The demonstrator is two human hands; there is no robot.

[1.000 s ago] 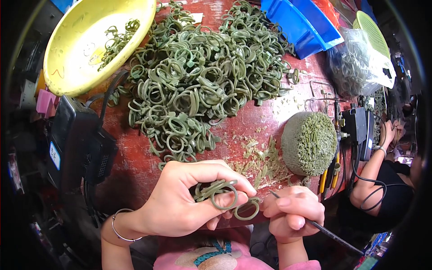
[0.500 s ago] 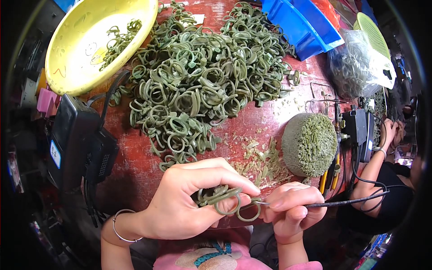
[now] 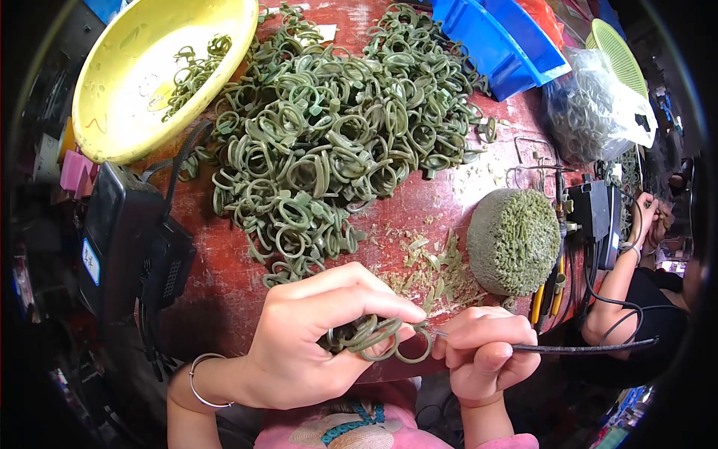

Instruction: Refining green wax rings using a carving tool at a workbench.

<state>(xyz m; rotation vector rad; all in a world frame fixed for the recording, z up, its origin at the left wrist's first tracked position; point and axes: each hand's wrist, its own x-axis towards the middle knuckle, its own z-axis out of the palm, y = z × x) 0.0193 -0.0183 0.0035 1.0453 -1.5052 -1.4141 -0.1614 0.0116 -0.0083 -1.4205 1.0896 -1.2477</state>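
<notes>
The end ring (image 3: pixel 430 349) is at the tips of the left hand's fingers, on the side that faces the right hand (image 3: pixel 482 348). The left hand (image 3: pixel 307 344) is nearer to it, for it holds it. The ring is round, so its band has no long side, and its hole faces up to the eye.

The tool (image 3: pixel 587 349) is long and thin. It lies almost flat from left to right, with its black grip poking out to the right and its thin tip (image 3: pixel 443 334) pointing left at the ring. The tip is just beside the ring's right edge, up near the top of it. I cannot tell if they touch.

The left fingers are bent in around a small bunch of rings (image 3: pixel 370 334), with the end ring sticking out past the thumb. The right fingers are pinched tight on the tool, close to its tip. So the two hands face each other, with the ring in the gap between them.

Past the hands is a big pile (image 3: pixel 321 135) of green rings on the red table (image 3: pixel 232 299). Thin green scraps (image 3: pixel 430 273) and a round green block (image 3: pixel 516 239) are beyond the right hand
</notes>
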